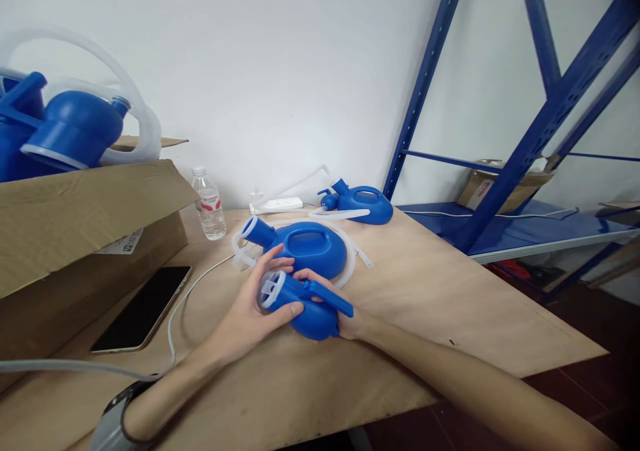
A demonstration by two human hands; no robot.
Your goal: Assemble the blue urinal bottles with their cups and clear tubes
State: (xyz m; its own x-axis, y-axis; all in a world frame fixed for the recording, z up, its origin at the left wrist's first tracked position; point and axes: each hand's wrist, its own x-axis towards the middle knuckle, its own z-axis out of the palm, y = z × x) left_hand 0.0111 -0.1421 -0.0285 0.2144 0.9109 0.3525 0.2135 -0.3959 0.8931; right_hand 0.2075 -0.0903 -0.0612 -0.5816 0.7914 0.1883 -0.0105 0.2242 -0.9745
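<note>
Both hands hold a small blue container [313, 319] above the wooden table. It has a handle, and its white-rimmed mouth faces left. My left hand [255, 311] wraps round the mouth end, the thumb resting on the blue body. My right hand [345, 321] grips the far side and the rounded end, its fingers partly hidden behind the handle. Just behind them a larger blue bottle [325, 254] lies on the table, with a clear hose [350, 254] curled around it. Farther back sits another blue bottle [377, 208] beside a small blue part [329, 202].
An open cardboard box [85, 204] with blue containers [83, 128] stands at the left. Near it are a phone [145, 308], a white cable [173, 324] and a water bottle [210, 211]. A power strip [283, 204] lies by the wall. Blue shelving [500, 201] stands at the right.
</note>
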